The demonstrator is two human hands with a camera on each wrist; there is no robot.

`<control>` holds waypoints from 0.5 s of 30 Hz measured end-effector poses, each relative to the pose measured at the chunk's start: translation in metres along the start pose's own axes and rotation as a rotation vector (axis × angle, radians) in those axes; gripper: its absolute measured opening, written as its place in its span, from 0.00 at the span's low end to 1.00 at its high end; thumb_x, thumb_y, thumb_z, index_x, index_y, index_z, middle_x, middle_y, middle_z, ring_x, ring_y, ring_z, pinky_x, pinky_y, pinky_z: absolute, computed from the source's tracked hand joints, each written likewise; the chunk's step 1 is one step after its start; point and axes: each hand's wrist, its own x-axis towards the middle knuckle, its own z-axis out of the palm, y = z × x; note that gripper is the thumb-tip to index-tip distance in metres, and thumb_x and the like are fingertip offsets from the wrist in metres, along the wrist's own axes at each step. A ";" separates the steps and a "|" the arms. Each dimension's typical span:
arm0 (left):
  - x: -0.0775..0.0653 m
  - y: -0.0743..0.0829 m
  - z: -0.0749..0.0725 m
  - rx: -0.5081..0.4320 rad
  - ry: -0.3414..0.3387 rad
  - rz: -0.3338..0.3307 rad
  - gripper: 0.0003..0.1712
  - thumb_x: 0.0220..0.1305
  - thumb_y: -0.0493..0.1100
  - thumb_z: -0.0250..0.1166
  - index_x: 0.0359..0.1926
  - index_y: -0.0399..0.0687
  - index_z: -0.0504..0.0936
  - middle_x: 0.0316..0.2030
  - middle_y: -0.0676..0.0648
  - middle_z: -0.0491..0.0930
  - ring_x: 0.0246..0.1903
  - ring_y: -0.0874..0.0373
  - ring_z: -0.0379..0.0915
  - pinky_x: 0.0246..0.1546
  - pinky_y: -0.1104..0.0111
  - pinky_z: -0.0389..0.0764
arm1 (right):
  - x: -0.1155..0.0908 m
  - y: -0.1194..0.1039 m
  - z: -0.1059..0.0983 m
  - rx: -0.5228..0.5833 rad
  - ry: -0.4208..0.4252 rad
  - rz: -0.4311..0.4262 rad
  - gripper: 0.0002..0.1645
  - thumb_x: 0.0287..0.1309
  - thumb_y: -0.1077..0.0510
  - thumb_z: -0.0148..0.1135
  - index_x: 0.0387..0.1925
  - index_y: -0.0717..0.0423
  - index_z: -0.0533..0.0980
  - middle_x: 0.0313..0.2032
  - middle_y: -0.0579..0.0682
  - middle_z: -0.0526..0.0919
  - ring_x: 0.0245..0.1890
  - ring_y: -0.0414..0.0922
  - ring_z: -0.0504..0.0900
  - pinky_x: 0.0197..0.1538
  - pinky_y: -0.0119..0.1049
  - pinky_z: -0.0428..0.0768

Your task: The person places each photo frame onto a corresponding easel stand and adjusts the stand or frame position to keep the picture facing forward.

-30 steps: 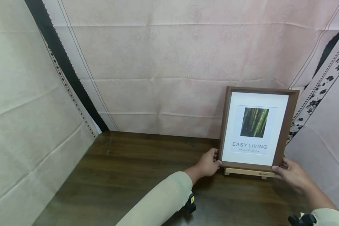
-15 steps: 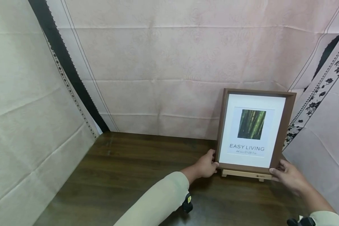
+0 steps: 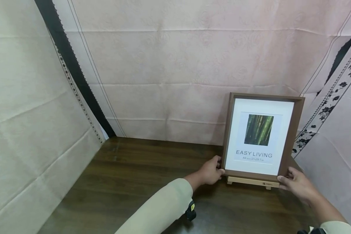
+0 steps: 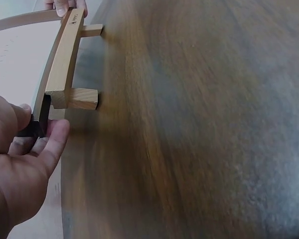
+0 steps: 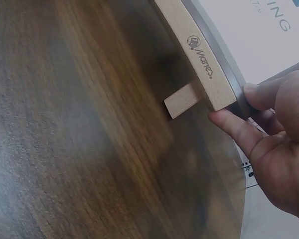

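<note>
A brown picture frame [image 3: 289, 143] with a white mat, a bamboo print and the words "EASY LIVING" leans back on a light wooden easel [image 3: 251, 182]. At its lower left corner, my left hand [image 3: 209, 171] pinches the frame, thumb on the front edge and fingers behind the side. My right hand [image 3: 299, 187] grips the lower right corner, thumb on the front. In the right wrist view, the right index fingertip [image 5: 218, 117] touches the end of the easel's ledge [image 5: 202, 59]. Short easel feet [image 4: 83, 98] stick out on the table side. The easel's back is hidden behind the frame.
Under everything is a dark brown wooden table [image 3: 140, 182]. Pale cloth [image 3: 178, 65] hangs behind it, with another pale cloth [image 3: 32, 130] along the left and a flower-bordered cloth [image 3: 339, 143] close on the right of the frame.
The frame and easel have slid a little to the left over the table, with both hands moving along at the lower corners. The head view has shifted slightly too.
</note>
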 end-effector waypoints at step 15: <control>-0.010 -0.005 -0.015 0.064 0.011 0.018 0.32 0.72 0.43 0.66 0.72 0.47 0.66 0.60 0.44 0.77 0.40 0.63 0.80 0.40 0.70 0.81 | -0.005 -0.004 0.013 -0.003 -0.011 -0.021 0.44 0.76 0.60 0.53 0.74 0.80 0.40 0.64 0.87 0.55 0.61 0.77 0.70 0.48 0.41 0.85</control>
